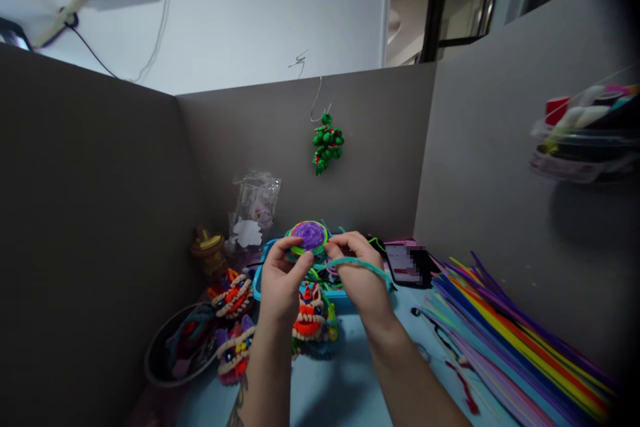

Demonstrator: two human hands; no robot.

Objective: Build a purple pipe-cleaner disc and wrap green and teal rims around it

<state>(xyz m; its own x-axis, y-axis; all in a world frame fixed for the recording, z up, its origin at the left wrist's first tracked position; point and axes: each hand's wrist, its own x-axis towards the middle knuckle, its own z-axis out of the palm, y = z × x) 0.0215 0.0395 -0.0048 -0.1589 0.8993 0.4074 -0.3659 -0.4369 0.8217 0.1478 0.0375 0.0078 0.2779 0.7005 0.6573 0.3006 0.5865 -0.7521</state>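
Between my two hands, above the table, is a round coil of pipe cleaners [311, 236], purple in the middle with a yellow-green and pink rim. My left hand [286, 271] pinches its left edge, thumb below and fingers behind. At the right edge, my right hand [356, 267] has its thumb and fingertips closed on the rim. A loose teal pipe cleaner [363, 263] trails across the right hand and curves down beside the wrist. Beneath the hands sits a blue tray [257, 283] with colourful pieces, partly hidden.
Several lion-head figures [309, 320] stand near a grey bowl [150, 363] on the left. Many loose pipe cleaners [510, 327] lie at right, beside a phone [407, 263]. Grey partitions [240, 127] enclose the table; a green ornament [327, 141] hangs at the back.
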